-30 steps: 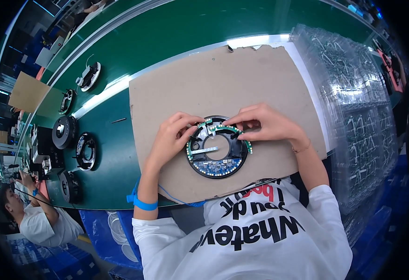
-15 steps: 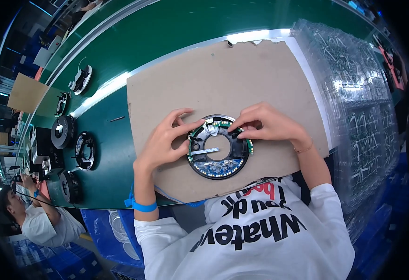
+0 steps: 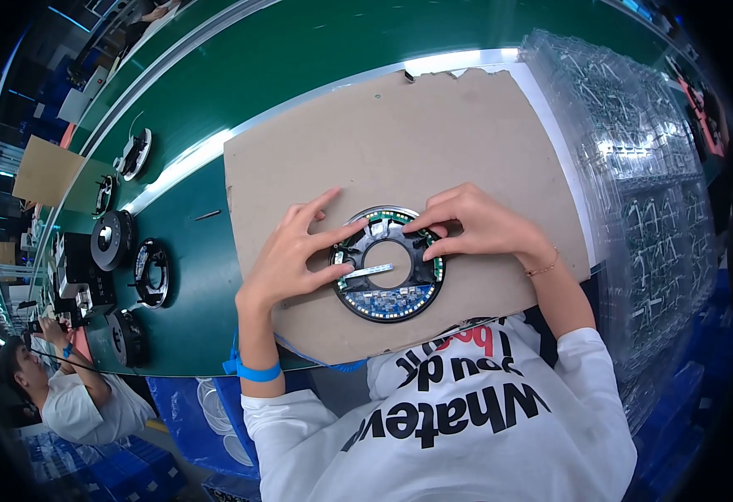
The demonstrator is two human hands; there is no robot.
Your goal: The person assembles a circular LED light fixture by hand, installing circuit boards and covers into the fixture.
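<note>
A black ring-shaped light assembly (image 3: pixel 390 312) lies on a sheet of brown cardboard. A curved green LED board (image 3: pixel 438 269) sits along its upper and right rim, with a blue circuit board (image 3: pixel 389 299) across its lower part. From the left part of the ring, a flat pale ribbon cable (image 3: pixel 371 270) reaches over the central hole. My left hand (image 3: pixel 298 248) grips the ring's left side between thumb and index finger, its other fingers raised. At the upper right, my right hand (image 3: pixel 477 224) has its index finger and thumb on the LED board, where the fingertips hide part of it.
Clear plastic trays (image 3: pixel 634 167) of parts are stacked on the right. Several black round housings, one a finished-looking disc (image 3: pixel 112 240), stand on the green table at the left. A thin dark rod (image 3: pixel 208 214) lies beside the cardboard. Another person (image 3: pixel 82 393) works at far left.
The LED board, which stuck out past the ring's right edge, now lies within the rim. The white crumpled piece at the top now looks flatter. Both hands have shifted slightly.
</note>
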